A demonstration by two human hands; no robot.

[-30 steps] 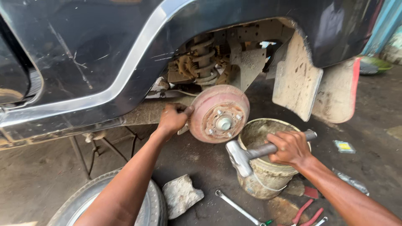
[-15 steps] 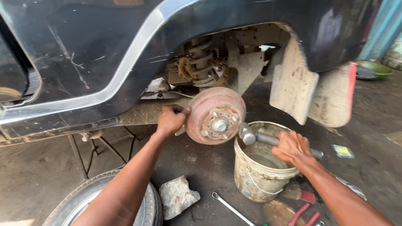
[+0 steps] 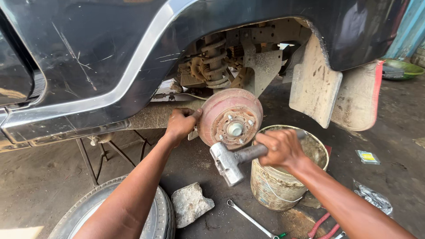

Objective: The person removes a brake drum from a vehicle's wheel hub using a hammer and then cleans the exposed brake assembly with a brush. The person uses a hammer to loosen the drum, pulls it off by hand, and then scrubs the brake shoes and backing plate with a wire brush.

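The dark vehicle body [image 3: 102, 53] fills the upper frame, its wheel arch open over the rear suspension; a coil spring [image 3: 215, 62] and brackets show inside, but the parts deeper in are in shadow and hard to make out. A mud flap [image 3: 312, 84] hangs to the right of the arch, with a second, red-edged one [image 3: 358, 102] behind it. The removed tyre [image 3: 155, 217] lies flat on the concrete floor [image 3: 44, 186] at lower left, cut off by the frame edge and partly covered by my left forearm. A dirty bucket [image 3: 274, 190] stands on the floor just right of the hub; my right hand and wrist block part of its rim.

The rusty brake drum [image 3: 230, 117] sits on the axle under the arch, its face with studs turned toward me. My left hand [image 3: 180, 124] is closed over the drum's left edge, fingers wrapped behind it out of sight.

My right hand [image 3: 281, 148] is fully closed around the handle of the sledge hammer [image 3: 230, 161]. Its long axis runs from upper right to lower left, over the bucket; the steel head points down-left, just below the drum. I cannot tell whether it touches the drum.

A lump of stone [image 3: 190, 203] lies beside the tyre. A spanner [image 3: 250, 219] lies on the floor below the hammer, its lower end cut off.
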